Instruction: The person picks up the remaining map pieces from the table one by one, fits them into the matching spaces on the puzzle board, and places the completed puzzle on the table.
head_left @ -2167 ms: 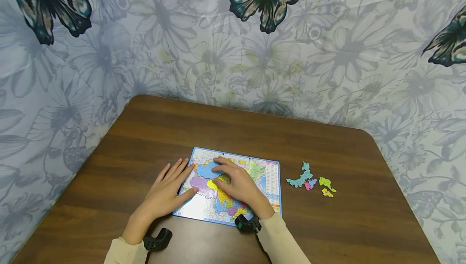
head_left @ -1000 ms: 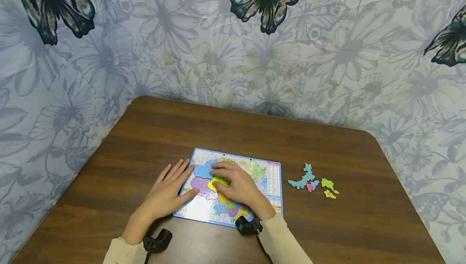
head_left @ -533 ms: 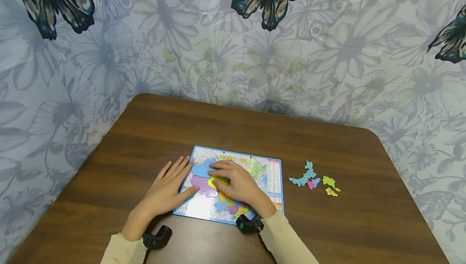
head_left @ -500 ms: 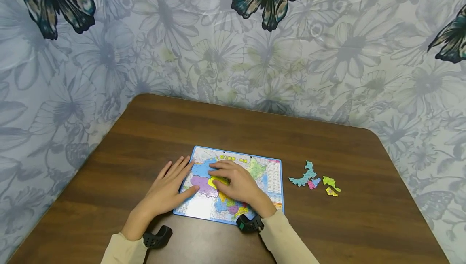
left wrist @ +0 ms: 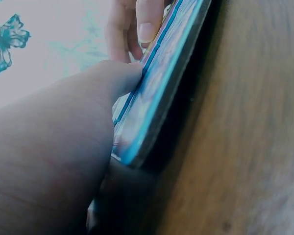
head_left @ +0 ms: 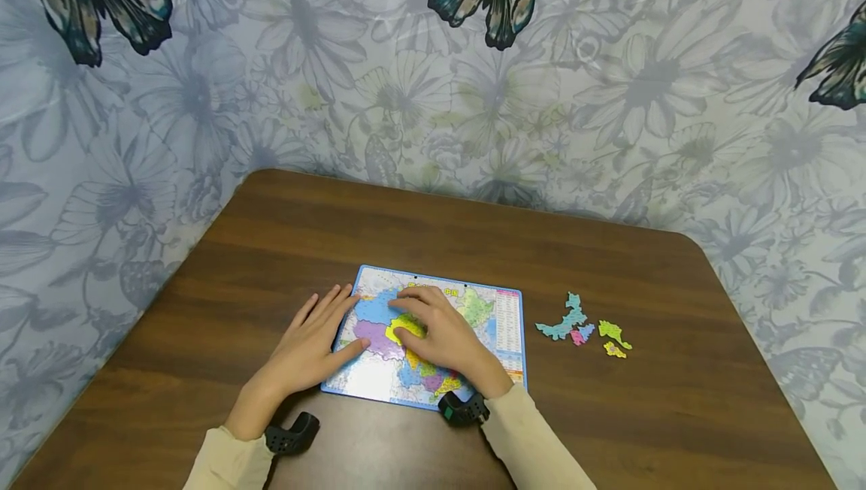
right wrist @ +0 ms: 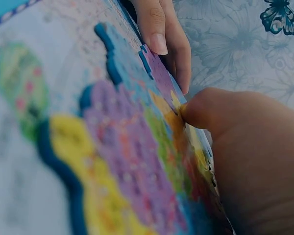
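A map puzzle board with a blue rim and coloured map pieces lies on the table under both hands. My left hand rests on its left edge with the fingers straight and spread, the thumb lying over the lower left part. Over the middle of the board, my right hand has its fingers lightly bent and apart from the thumb. A yellow piece shows beside that thumb, partly hidden by the hand. In the right wrist view the thumb tip touches the orange and yellow pieces. A purple piece lies left of it.
On the brown table, right of the board, lie loose pieces: a teal one, a pink one, a blue one, a green one and a yellow one. A floral backdrop hangs behind.
The right hand's fingers have shifted slightly toward the board's far edge, covering more of its title. The left hand stays put. The head view has tilted a little.
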Action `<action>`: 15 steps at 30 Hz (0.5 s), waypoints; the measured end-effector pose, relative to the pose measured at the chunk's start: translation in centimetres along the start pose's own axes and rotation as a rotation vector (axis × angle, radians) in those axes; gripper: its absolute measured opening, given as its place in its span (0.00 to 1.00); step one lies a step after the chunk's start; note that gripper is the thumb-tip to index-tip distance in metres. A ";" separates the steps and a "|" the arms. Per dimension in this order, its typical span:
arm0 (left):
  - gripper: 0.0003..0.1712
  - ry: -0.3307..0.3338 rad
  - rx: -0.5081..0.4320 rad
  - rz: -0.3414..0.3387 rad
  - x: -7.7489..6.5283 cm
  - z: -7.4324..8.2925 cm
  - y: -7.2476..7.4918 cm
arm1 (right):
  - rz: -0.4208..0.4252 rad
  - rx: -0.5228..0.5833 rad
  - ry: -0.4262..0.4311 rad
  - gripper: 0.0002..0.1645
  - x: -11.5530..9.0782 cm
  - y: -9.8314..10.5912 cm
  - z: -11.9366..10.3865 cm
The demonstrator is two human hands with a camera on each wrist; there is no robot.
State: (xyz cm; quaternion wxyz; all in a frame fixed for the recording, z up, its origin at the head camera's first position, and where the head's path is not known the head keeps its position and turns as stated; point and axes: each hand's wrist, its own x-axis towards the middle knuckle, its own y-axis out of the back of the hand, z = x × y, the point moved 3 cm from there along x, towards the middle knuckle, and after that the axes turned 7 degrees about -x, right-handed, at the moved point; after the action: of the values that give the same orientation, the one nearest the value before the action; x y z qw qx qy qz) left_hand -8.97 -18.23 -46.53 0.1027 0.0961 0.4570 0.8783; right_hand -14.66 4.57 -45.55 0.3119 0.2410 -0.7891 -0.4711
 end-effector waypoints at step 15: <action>0.45 0.005 -0.012 -0.001 0.1 0.1 0.2 | -0.002 -0.011 -0.048 0.25 0.1 0.0 0.1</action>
State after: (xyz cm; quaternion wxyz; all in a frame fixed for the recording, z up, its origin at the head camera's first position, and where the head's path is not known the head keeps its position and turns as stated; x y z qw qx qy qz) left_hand -9.01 -18.21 -46.28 0.1026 0.0929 0.4520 0.8812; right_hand -14.81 4.57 -45.54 0.2935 0.2286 -0.7937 -0.4813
